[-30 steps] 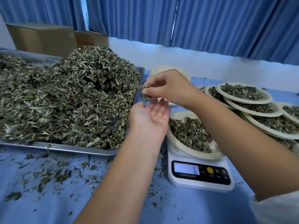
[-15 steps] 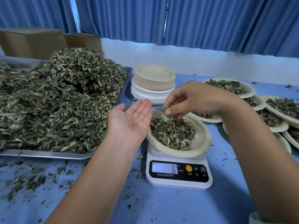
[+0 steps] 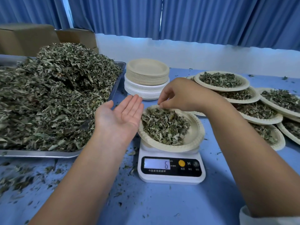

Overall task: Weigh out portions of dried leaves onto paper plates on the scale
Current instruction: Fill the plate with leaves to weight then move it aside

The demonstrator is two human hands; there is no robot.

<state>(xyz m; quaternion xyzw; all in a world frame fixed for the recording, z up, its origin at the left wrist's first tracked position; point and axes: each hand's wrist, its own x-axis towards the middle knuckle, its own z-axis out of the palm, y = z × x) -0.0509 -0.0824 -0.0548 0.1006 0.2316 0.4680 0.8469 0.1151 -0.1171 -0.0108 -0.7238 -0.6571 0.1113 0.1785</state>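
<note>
**Lower centre of the frame:** leaf crumbs dot the blue surface [image 3: 162,205] in front of you. The white digital kitchen scale [image 3: 171,176] shows a 6 on its lit display. On its platform sits a round beige paper plate [image 3: 197,135] carrying a loose mound of dried green leaves [image 3: 164,125].

Your left hand [image 3: 120,117] hovers palm up just beside the plate's left rim, fingers straight and together, holding nothing. Your right hand [image 3: 183,95] hangs over the plate's far rim with its fingertips [image 3: 162,103] drawn together and pointing down. Whether a last pinch of leaf sits between them cannot be told.

At the left of the frame, a shallow metal tray [image 3: 48,154] bears a tall heap [image 3: 56,98] of the same leaves. Behind the scale stands a stack of empty paper plates [image 3: 147,73], beige ones on white. At the right of the frame, several filled plates [image 3: 222,80] overlap one another, apparently portions already weighed.

By the look of it, you are well into the run and trimming the current portion to weight. A large share of the heap and many empty plates remain.

Brown cardboard boxes [image 3: 27,38] and blue curtains [image 3: 211,18] close the upper frame.
</note>
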